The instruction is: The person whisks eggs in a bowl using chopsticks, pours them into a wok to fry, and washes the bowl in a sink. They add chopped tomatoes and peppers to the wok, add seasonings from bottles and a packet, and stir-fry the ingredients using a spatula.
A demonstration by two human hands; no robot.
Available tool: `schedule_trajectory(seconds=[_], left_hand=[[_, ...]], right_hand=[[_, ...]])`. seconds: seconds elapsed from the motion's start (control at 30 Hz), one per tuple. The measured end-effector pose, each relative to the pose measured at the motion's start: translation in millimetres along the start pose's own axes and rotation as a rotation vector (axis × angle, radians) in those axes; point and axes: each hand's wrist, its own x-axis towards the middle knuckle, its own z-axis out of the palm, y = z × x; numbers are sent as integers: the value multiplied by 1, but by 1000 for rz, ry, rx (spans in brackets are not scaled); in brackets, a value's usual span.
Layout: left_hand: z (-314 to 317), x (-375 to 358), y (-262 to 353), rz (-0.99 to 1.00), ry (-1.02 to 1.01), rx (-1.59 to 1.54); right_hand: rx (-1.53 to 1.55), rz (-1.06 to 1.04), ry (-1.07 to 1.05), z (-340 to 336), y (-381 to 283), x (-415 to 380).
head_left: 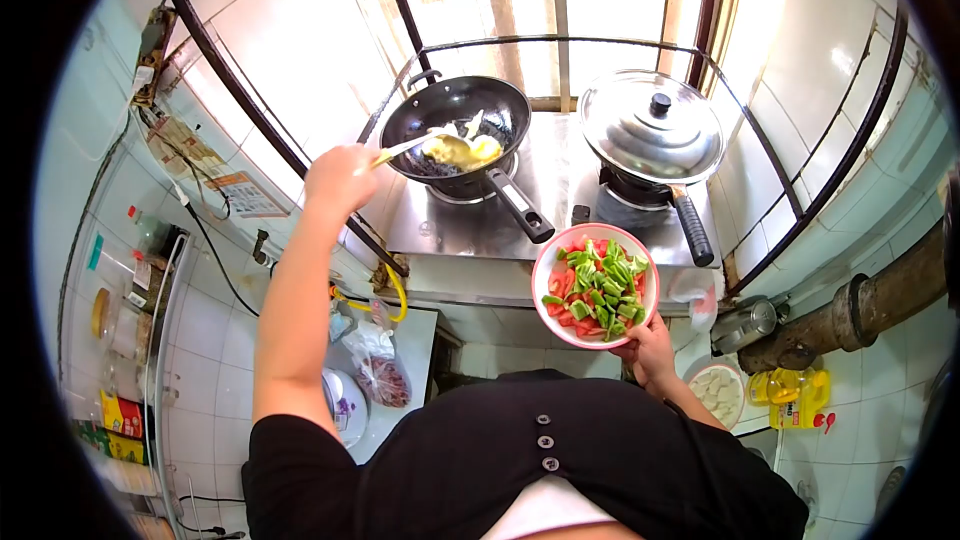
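Grn + red veg (606, 290), pink-rimmed wht bowl (542, 280).
Blk pan (480, 100), yel food (486, 148); silver lid (625, 125), blk knob (660, 104); yel btl (812, 390); blk top (440, 450); wht tiles (835, 15), drk grid lines.

I could reach through over the bare silver steel stovetop (556, 165) between the round black wok (450, 100) and the domed silver metal lid (625, 135); the wok's long black handle (518, 205) and my round pink-rimmed white bowl (540, 288) crowd the near side.

No text can be read: print on the yellow jug (815, 392) and wall sheet (250, 196) is too small
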Motion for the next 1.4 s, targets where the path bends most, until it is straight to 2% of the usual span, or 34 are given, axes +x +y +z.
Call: schedule_trajectory(seconds=[0.07, 0.17, 0.2, 0.3, 0.4, 0.53, 0.63, 0.73, 0.83, 0.9, 1.03, 1.17, 1.4], left_hand=[[-19, -18, -15, -42, -24, 34], [-36, -31, -18, 10, -76, 58], [-33, -31, -16, 9, -94, 20], [0, -18, -5, 122, 16, 14], [20, 0, 19, 23, 8, -94], [17, -2, 25, -79, -33, 4], [-1, -10, 18, -11, -47, 20], [32, 17, 23, 132, 109, -63], [48, 25, 38, -29, 77, -41], [46, 13, 32, -34, 108, -26], [29, -16, 8, -61, 126, -143], [24, -26, 7, -124, 66, -56], [20, -57, 8, -85, 83, -160]], right_hand=[[3, -10, -9, 1, -1, 2], [-14, -6, -19, 0, -3, 4], [-14, 1, -14, 2, -4, 5], [-11, 6, -23, 2, -5, 6], [-13, 16, -33, -4, -1, 5], [6, 5, -25, -5, -5, -4], [20, -24, -5, -8, -5, -9], [-33, 11, -4, -19, 1, -4], [-33, 8, 14, -18, -4, -8], [3, -39, 29, -10, -9, -14], [-40, 2, 29, -16, -9, -8], [-6, -12, 31, -17, -6, 0], [7, -103, 132, -26, 0, 25]])
